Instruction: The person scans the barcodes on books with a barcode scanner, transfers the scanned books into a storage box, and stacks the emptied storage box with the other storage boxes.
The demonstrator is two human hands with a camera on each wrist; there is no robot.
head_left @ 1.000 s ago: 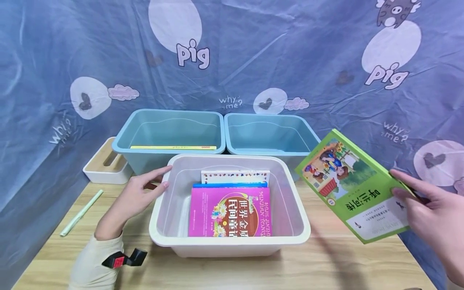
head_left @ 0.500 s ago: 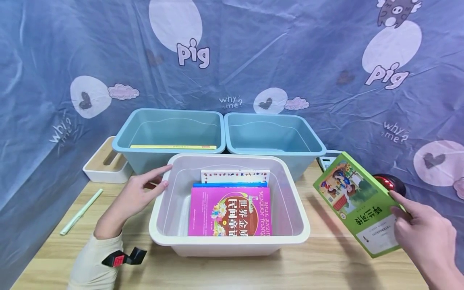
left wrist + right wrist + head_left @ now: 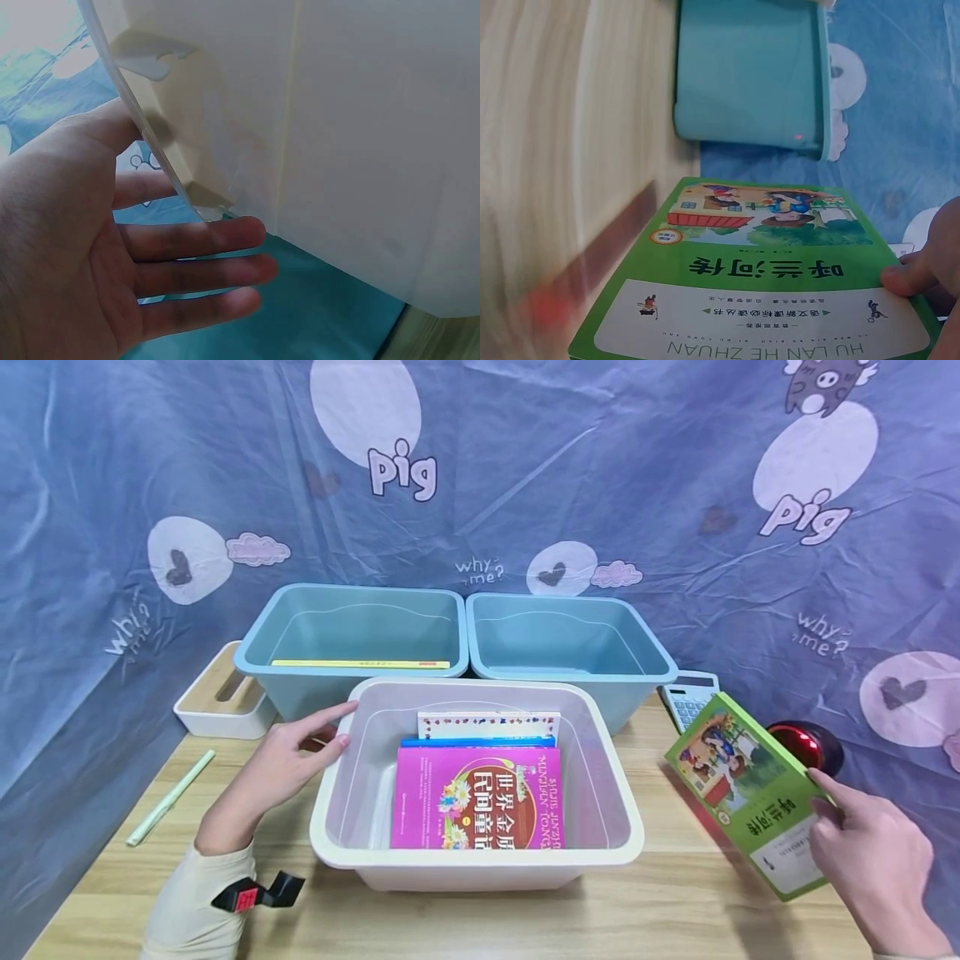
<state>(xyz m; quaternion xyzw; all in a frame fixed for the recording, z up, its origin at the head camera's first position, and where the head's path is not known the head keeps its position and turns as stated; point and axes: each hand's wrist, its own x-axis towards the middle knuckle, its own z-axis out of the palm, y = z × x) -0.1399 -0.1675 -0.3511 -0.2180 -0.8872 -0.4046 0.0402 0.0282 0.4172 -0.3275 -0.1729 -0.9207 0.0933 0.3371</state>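
Note:
My right hand point(image 3: 873, 852) pinches a green paperback book point(image 3: 742, 802) by its side edge, thumb over the cover. In the right wrist view the book point(image 3: 757, 262) shows a picture of children and Chinese title characters, tilted above the wooden table. My left hand point(image 3: 277, 772) rests thumb and index fingertip on the left rim of a white plastic bin point(image 3: 480, 860). The left wrist view shows the other fingers point(image 3: 202, 238) extended beside the bin's outer wall. Inside that bin stand a magenta book point(image 3: 427, 802), a blue-edged item point(image 3: 480, 743) and a white book with a dotted border point(image 3: 487, 725).
Two teal bins point(image 3: 352, 672) point(image 3: 570, 676) stand behind, the left one holding a yellow-edged item point(image 3: 360, 664). A tissue box point(image 3: 225, 718) and a pale green stick-like item point(image 3: 171, 797) lie left. A light-blue calculator point(image 3: 686, 700) and a black device with red lights point(image 3: 813, 747) are right.
My right hand has brought the green book down and a little to the right, uncovering the calculator and the black device. My left hand has stayed at the bin's rim.

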